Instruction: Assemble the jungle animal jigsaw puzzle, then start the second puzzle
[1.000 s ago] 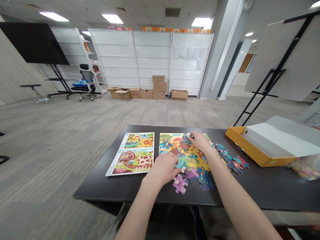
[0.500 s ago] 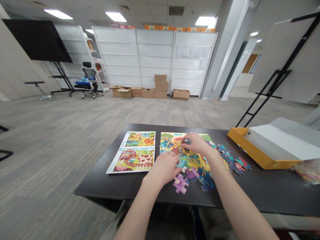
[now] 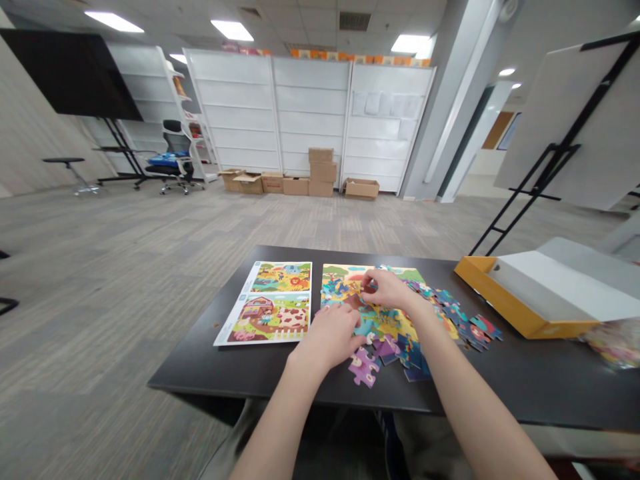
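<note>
My left hand (image 3: 336, 333) lies over the lower left part of a colourful jigsaw puzzle (image 3: 387, 320), its fingers spread and touching it. Above the puzzle's upper middle, my right hand (image 3: 386, 288) is bent, thumb and fingertips brought together in a pinch. What sits between those fingertips, if anything, is too small to make out. Loose pieces lie on and around the puzzle. A purple puzzle piece (image 3: 363, 367) is just below my left hand, with dark blue puzzle pieces (image 3: 416, 360) to its right. To the left is a picture sheet (image 3: 270, 303) with a savanna scene and a farm scene.
More loose puzzle pieces (image 3: 477, 330) are heaped to the right on the black table (image 3: 240, 373). A yellow open box (image 3: 520, 303) stands beyond them, beside a clear plastic bag (image 3: 613, 343). A whiteboard stand (image 3: 540, 173) rises behind the table's right side.
My right hand has shifted slightly, and its thumb and fingers now form a rounder pinch with a gap showing. My left hand stays in place on the puzzle. The view has moved a little.
</note>
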Demonstrator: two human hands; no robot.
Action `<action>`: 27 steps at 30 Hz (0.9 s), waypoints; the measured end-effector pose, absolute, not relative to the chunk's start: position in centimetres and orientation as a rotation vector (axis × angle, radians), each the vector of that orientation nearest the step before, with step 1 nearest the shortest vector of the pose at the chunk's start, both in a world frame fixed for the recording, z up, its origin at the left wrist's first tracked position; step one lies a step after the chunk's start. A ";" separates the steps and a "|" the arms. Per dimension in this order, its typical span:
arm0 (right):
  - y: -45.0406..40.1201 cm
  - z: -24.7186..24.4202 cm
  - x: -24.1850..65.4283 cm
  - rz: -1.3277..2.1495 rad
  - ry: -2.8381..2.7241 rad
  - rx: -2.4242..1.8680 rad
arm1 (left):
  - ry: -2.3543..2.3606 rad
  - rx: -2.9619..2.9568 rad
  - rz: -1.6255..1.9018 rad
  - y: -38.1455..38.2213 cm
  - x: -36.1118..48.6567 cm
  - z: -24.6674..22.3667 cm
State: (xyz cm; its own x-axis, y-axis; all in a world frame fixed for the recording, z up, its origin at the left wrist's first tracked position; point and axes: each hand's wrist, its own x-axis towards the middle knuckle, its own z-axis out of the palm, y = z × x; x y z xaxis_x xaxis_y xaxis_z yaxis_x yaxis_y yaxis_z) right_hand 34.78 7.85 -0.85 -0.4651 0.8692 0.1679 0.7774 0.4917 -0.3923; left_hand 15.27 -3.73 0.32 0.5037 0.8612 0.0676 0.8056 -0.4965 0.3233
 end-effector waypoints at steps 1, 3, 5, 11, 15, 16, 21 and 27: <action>8.0 -1.0 34.7 0.352 -2.377 -1.365 | 1.412 2.499 0.321 -3.8 15.3 0.3; 8.3 -1.3 34.3 0.284 -2.338 -1.319 | 1.408 2.501 0.331 -3.8 15.4 0.4; 8.7 -1.7 33.7 0.195 -2.310 -1.269 | 1.413 2.502 0.338 -3.9 15.4 0.5; 9.2 -2.8 33.1 0.139 -2.404 -1.153 | 1.418 2.479 0.325 -4.0 15.4 0.7; 9.6 -2.2 35.4 0.129 -2.320 -1.293 | 1.409 2.481 0.342 -4.0 15.2 0.5; 9.7 -2.0 36.0 0.129 -2.304 -1.341 | 1.407 2.482 0.340 -4.0 15.2 0.5; 9.1 -1.1 37.6 0.404 -2.424 -1.427 | 1.403 2.464 0.311 -4.0 15.1 0.8; 8.6 -0.5 37.8 0.562 -2.444 -1.447 | 1.401 2.465 0.313 -3.8 15.1 0.6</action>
State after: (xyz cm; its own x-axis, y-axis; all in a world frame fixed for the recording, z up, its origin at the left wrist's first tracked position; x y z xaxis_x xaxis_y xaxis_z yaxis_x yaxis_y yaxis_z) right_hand 37.78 8.56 -0.46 -0.4779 0.8783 0.0142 0.7838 0.4337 -0.4445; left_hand 15.10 -3.83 0.59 0.5036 0.8627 0.0456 0.8001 -0.4857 0.3520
